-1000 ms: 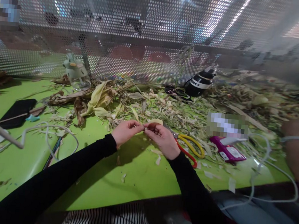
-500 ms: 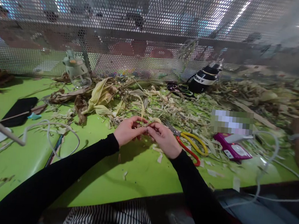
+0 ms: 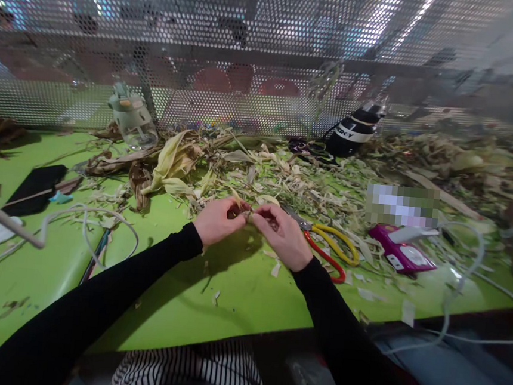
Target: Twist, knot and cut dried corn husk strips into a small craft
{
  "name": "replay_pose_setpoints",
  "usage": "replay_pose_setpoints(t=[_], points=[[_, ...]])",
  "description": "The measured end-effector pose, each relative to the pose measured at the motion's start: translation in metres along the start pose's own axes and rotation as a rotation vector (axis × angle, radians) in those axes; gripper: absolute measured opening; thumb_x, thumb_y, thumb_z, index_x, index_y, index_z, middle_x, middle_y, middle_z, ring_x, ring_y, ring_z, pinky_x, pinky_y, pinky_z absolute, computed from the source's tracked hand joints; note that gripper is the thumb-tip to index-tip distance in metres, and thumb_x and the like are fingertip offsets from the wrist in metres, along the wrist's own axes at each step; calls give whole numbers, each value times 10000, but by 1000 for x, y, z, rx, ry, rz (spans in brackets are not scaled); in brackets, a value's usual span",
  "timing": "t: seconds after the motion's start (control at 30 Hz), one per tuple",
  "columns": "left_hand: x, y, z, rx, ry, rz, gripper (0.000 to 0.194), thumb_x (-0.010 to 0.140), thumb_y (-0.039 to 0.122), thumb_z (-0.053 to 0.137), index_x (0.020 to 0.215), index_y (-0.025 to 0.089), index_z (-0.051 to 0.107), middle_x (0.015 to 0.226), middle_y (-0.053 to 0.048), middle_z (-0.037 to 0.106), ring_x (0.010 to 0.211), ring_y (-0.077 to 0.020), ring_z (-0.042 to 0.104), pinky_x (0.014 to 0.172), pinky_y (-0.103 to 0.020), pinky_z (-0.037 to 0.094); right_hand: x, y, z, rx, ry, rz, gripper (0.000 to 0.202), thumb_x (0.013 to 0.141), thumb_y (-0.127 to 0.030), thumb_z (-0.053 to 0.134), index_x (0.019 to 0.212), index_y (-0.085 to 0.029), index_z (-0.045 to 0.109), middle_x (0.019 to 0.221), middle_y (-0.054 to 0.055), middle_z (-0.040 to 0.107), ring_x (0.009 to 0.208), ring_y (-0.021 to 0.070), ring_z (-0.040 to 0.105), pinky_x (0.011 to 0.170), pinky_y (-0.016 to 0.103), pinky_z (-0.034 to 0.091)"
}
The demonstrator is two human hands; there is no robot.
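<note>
From my remote seat, I judge the step in hand as fingertip shaping of a pale strip [image 3: 237, 198]; next calls for steady, light tension. My left hand [image 3: 218, 220] and right hand [image 3: 283, 238] nearly meet over the table [image 3: 246, 311], fingers curled, both pinching the strip between them, near the scissors [image 3: 310, 227]

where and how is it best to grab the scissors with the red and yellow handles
Probably best to grip the scissors by both handles, the yellow loop and the red loop, coming from the near right. The handles spread open that way on the green table, while the blades point away to the left, their tips hidden near the right hand.
</note>
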State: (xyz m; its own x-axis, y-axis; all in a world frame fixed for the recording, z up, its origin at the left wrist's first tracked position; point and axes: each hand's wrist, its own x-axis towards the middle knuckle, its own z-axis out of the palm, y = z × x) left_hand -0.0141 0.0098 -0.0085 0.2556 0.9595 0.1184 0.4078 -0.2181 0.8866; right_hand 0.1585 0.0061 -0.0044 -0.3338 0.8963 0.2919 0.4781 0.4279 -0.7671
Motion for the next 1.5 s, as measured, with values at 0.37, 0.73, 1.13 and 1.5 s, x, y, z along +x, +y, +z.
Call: replay_pose_setpoints(t=[0.37,0.73,1.13,1.5], points=[[-8,0,11,112,-146,-16,136,716,291,530,685,160,552,570,27,476,538,-100,399,534,-225,308,0,-2,7,-21,143,-140,189,761,-393,643,773,-205,624,852,45,549,838,192,537,760,343,452],[-16,0,27,-142,-225,-100,197,714,327,590,660,142,555,514,59,389,481,-59,313,479,-206,245,0,5,11,150,218,-32,139,774,-338,610,746,-203,589,916,34,566,774,152,531,669,290,444],[-12,11,22,-696,-134,-313,107,789,202,574,797,101,605,692,-43,643,561,-62,554,532,-181,426,1,0,-1,183,130,94,273,807,-409,559,938,-181,631,880,53,646,792,175,597,701,308,477],[-13,10,27,-756,-155,-380,145,767,81,510,776,77,655,573,-12,614,461,-46,523,475,-161,403,2,8,13,312,184,140,180,789,-358,577,768,-181,600,735,12,624,676,150,566,650,283,466]])
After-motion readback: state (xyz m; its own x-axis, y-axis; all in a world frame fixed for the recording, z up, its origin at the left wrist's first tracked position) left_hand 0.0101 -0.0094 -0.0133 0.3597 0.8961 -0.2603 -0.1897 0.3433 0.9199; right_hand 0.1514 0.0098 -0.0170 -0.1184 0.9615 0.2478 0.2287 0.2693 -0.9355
